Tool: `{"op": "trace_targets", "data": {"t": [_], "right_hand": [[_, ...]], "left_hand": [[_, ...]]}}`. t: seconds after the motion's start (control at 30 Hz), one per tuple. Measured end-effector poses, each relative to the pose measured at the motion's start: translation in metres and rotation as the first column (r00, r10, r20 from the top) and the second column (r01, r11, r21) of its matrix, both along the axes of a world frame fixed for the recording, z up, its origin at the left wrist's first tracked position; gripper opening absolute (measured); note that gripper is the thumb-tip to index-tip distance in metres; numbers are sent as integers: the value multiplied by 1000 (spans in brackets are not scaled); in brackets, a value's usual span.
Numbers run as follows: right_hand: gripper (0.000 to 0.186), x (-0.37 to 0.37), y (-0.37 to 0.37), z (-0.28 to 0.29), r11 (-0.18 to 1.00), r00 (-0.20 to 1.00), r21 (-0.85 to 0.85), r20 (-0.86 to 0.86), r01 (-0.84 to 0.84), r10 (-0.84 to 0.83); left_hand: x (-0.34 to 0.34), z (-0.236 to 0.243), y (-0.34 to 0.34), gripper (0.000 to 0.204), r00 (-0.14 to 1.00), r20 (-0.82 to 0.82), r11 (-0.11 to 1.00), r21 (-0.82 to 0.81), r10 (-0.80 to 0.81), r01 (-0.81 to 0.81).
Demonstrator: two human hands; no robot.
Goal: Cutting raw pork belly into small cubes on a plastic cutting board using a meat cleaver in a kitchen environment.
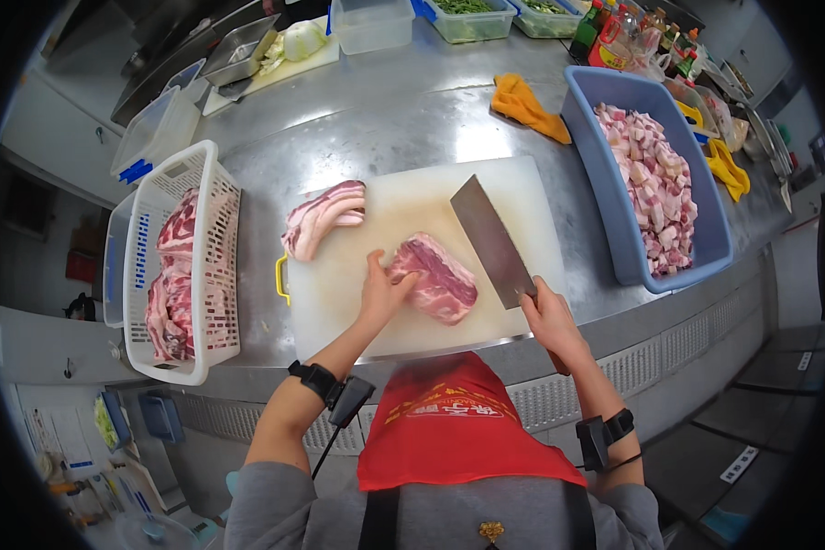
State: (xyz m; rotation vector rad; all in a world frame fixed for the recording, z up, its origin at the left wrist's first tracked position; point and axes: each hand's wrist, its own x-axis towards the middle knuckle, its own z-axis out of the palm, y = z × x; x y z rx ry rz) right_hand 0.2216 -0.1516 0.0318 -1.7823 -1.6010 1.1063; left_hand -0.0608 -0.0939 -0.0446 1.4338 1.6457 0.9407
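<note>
A thick slab of raw pork (442, 291) lies near the middle of the white cutting board (339, 316). At its left end is my left hand (385, 291), thumb resting on the meat and fingers curved along the side; some fingertips are hidden. My right hand (552, 321) grips the handle of a cleaver (492, 240). Its broad blade is just right of the pork, apart from it and over the board. Several strips of pork belly (325, 218) lie together at the board's upper left corner.
Left of the board stands a white basket (209, 266) of large raw meat pieces. A blue-grey tub (619, 225) of diced pork is at right. Behind are an orange cloth (527, 104), plastic containers (371, 26) and bottles (614, 41). A yellow handle (282, 280) juts from the board.
</note>
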Motion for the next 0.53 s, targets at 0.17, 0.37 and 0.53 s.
{"op": "trace_targets", "data": {"t": [0.17, 0.37, 0.53], "right_hand": [[16, 9, 2, -9, 994, 990, 33, 98, -103, 100], [13, -16, 1, -13, 952, 914, 71, 310, -297, 262], [12, -16, 3, -2, 963, 912, 49, 339, -263, 232]], "left_hand": [[8, 24, 2, 46, 774, -600, 697, 466, -204, 545], [20, 4, 7, 42, 797, -560, 693, 483, -225, 535], [20, -7, 8, 49, 823, -510, 690, 503, -249, 520]]}}
